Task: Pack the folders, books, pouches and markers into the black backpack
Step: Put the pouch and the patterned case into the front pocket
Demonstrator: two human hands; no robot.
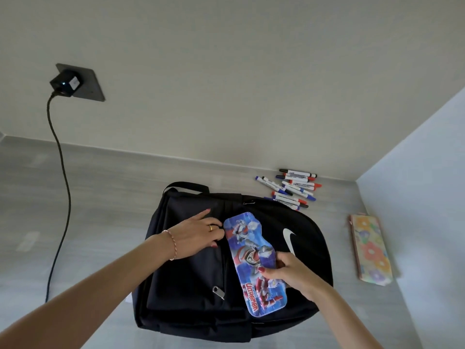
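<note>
Head view is showing me the black backpack [201, 273] lying flat on the grey table [100, 197], with a white swoosh mark [289, 239] on it. I am seeing the right hand [293, 272] pinching a blue pouch [254, 263] that says "ULTRAMAN" in red. The left hand [198, 235] is pressing on the backpack, fingers partly curled. Markers [292, 188] are lying in a pile past the backpack. A flowery pouch [370, 250] is lying well apart on the right.

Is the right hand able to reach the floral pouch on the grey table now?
Probably not at once: the right hand grips the blue cartoon-printed pencil case over the black backpack. The floral pouch lies apart, with bare table between.
</note>
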